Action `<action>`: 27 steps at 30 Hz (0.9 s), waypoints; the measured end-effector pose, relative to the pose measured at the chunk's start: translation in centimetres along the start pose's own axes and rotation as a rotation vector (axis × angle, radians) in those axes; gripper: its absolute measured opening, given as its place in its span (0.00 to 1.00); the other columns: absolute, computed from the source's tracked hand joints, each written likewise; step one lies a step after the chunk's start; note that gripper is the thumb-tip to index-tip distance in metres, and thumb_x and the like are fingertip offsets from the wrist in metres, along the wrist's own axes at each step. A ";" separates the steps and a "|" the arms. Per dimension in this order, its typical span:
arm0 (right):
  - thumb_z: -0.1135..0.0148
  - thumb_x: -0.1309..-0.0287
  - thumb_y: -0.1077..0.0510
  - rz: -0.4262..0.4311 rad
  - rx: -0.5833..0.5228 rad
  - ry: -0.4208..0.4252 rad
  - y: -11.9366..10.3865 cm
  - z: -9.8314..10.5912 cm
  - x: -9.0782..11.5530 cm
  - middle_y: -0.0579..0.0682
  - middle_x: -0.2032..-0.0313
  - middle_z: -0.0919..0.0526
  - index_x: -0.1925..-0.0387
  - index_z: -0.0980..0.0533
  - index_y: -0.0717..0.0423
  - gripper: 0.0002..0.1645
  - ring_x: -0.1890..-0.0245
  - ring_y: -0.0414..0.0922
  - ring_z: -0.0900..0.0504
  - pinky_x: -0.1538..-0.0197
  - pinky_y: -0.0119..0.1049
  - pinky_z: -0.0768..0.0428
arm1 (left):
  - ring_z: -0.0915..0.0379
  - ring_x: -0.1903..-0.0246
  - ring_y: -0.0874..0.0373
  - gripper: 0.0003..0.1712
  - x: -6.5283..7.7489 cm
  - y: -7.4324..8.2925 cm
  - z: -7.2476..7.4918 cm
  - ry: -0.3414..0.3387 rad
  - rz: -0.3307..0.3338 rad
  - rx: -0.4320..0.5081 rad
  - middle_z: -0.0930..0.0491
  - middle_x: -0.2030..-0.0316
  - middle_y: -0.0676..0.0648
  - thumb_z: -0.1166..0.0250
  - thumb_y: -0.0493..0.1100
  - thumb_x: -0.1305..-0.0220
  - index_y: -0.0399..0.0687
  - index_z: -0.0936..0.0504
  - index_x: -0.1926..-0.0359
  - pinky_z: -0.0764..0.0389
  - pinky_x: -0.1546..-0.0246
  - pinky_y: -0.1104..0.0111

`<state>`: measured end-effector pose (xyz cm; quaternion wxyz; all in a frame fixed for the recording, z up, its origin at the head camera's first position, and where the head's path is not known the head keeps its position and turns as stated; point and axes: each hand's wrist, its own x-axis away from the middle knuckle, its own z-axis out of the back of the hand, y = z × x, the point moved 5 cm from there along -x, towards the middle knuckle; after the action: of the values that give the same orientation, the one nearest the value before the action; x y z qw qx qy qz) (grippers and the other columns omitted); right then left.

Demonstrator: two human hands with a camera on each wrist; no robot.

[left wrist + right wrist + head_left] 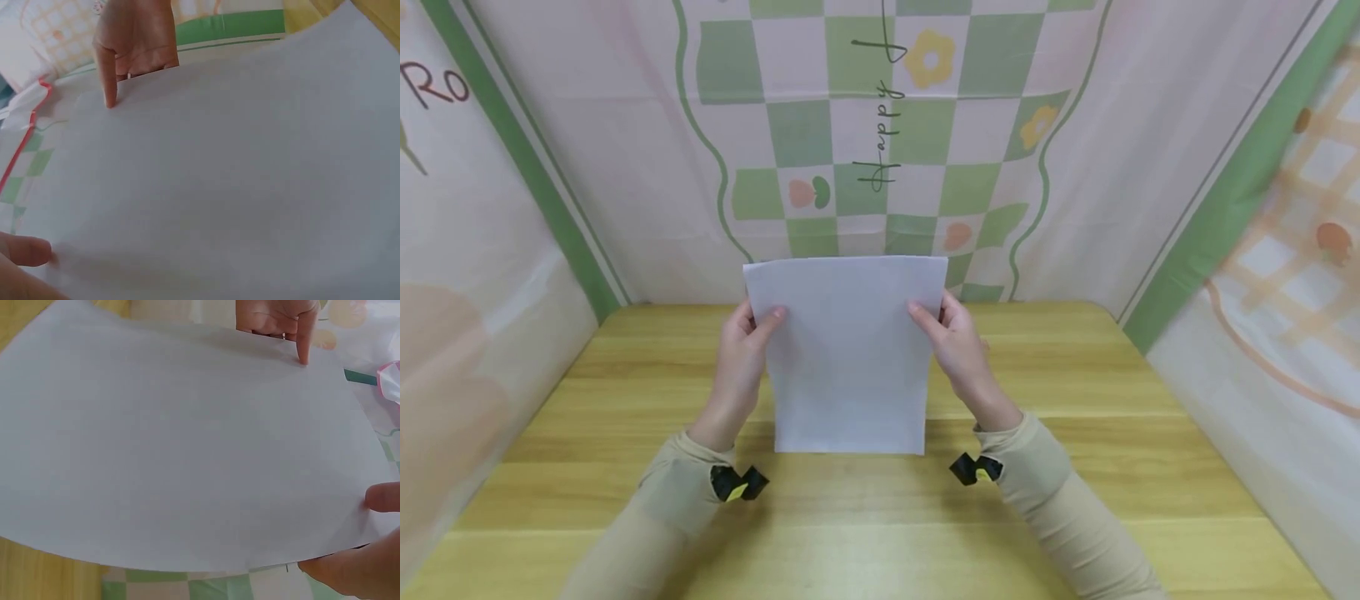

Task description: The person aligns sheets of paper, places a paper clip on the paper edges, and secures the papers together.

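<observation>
head view: white sheet [846, 358] in grip of both hands [741, 362] [961, 348], wooden table [850, 533], checkered cloth [857, 129] behind

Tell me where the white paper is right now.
In the head view, the white paper is near the centre over the wooden table, its left edge in the left hand, its right edge in the right hand.
</observation>
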<state>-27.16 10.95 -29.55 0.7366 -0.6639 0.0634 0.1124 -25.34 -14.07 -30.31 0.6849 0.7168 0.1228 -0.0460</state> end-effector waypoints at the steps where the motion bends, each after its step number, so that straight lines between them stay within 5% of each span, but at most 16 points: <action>1: 0.49 0.33 0.60 -0.003 -0.004 -0.001 0.0 0.0 0.0 0.59 0.47 0.26 0.39 0.34 0.64 0.23 0.52 0.42 0.26 0.49 0.32 0.28 | 0.29 0.52 0.58 0.20 0.0 0.0 0.0 -0.001 0.001 -0.004 0.26 0.48 0.42 0.48 0.38 0.30 0.37 0.31 0.39 0.31 0.49 0.64; 10: 0.51 0.32 0.60 0.054 -0.018 -0.012 -0.9 0.2 0.1 0.58 0.45 0.27 0.38 0.35 0.63 0.23 0.49 0.45 0.26 0.45 0.38 0.29 | 0.27 0.55 0.58 0.19 0.3 1.0 -0.2 0.022 -0.036 -0.001 0.25 0.50 0.40 0.48 0.38 0.31 0.35 0.30 0.42 0.29 0.51 0.65; 16: 0.50 0.32 0.60 0.155 -0.005 -0.007 -1.8 0.3 0.8 0.58 0.47 0.25 0.39 0.35 0.63 0.22 0.51 0.42 0.24 0.49 0.32 0.26 | 0.27 0.55 0.58 0.18 0.9 1.7 -0.2 0.035 -0.085 0.008 0.24 0.50 0.40 0.47 0.38 0.31 0.36 0.29 0.43 0.28 0.53 0.66; 27: 0.49 0.32 0.59 0.118 -0.012 -0.063 1.0 0.2 1.2 0.58 0.45 0.26 0.38 0.35 0.61 0.23 0.51 0.41 0.23 0.49 0.30 0.25 | 0.26 0.54 0.59 0.19 1.4 -0.5 0.1 0.003 -0.037 0.005 0.25 0.48 0.40 0.46 0.38 0.31 0.37 0.30 0.41 0.28 0.52 0.67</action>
<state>-26.23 11.37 -30.78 0.7264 -0.6593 0.0786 0.1771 -24.13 -14.02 -31.09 0.6820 0.7161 0.1369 -0.0577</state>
